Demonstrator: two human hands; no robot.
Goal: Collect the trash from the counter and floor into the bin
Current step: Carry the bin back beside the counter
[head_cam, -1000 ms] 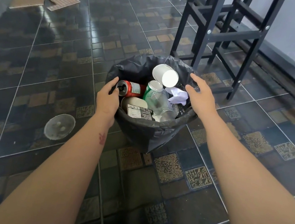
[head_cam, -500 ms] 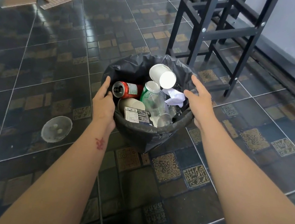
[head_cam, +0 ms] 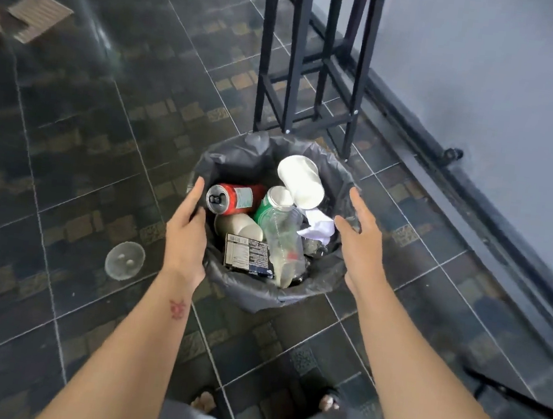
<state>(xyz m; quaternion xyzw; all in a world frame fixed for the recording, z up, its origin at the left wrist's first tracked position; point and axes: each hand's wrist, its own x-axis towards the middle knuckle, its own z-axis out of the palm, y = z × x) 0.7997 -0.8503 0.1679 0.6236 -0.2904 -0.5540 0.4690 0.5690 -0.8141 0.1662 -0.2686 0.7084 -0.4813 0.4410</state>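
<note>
A small bin [head_cam: 258, 293] lined with a black bag stands on the dark tiled floor. In it lie a red can [head_cam: 235, 199], a green can [head_cam: 268, 205], a white paper cup [head_cam: 300, 181], a clear plastic bottle [head_cam: 282, 237], crumpled white paper [head_cam: 317, 228] and a dark printed packet [head_cam: 249, 256]. My left hand [head_cam: 186, 233] grips the bin's left rim, thumb along the edge. My right hand [head_cam: 361, 243] is at the right rim with fingers spread, holding nothing. A clear plastic lid [head_cam: 124, 260] lies on the floor left of the bin.
A black metal stool frame [head_cam: 294, 73] stands just behind the bin. Along the right runs a grey wall with a dark baseboard rail [head_cam: 476, 197]. Pieces of cardboard [head_cam: 38, 17] lie far left on the floor. My feet [head_cam: 203, 402] are near the bottom edge.
The view has pulled back and tilted down, so my feet now show. Both hands stay at the bin's sides; the right hand's fingers have spread a little.
</note>
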